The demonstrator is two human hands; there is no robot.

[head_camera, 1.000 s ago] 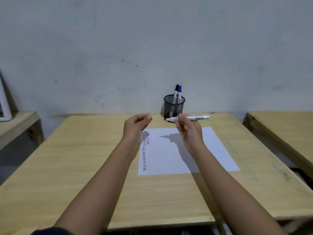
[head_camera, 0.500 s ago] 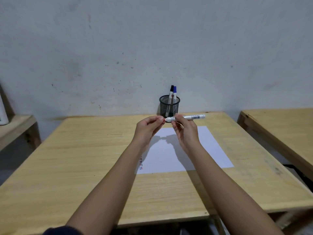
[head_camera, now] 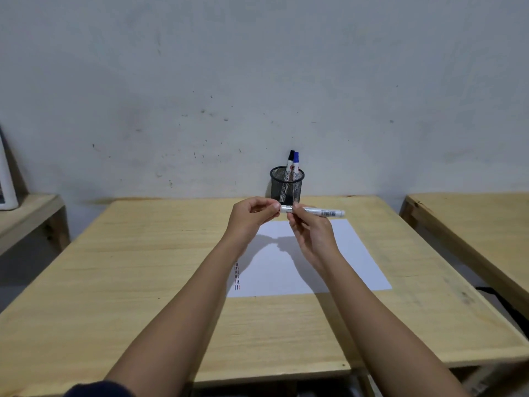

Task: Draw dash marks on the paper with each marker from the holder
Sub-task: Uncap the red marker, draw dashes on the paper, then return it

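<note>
A white marker [head_camera: 320,212] lies level in the air above the far edge of the paper [head_camera: 352,259]. My right hand [head_camera: 310,233] grips its barrel near the left end. My left hand [head_camera: 252,214] has its fingertips pinched at that same left end, where the cap would sit; the cap itself is hidden. The paper lies flat on the wooden table [head_camera: 143,282] and shows columns of red, blue and black dashes [head_camera: 236,275] along its left edge, partly covered by my left forearm. A black mesh holder [head_camera: 287,186] behind my hands holds a black-capped marker [head_camera: 289,161] and a blue-capped marker [head_camera: 296,163].
The holder stands at the table's far edge against a grey wall. A second wooden table [head_camera: 469,224] is at the right, and a lower wooden surface [head_camera: 25,213] with a white framed object [head_camera: 5,179] is at the left.
My left hand moved right from open air until its fingertips met the marker's left end. The right hand kept hold of the marker at about the same place.
</note>
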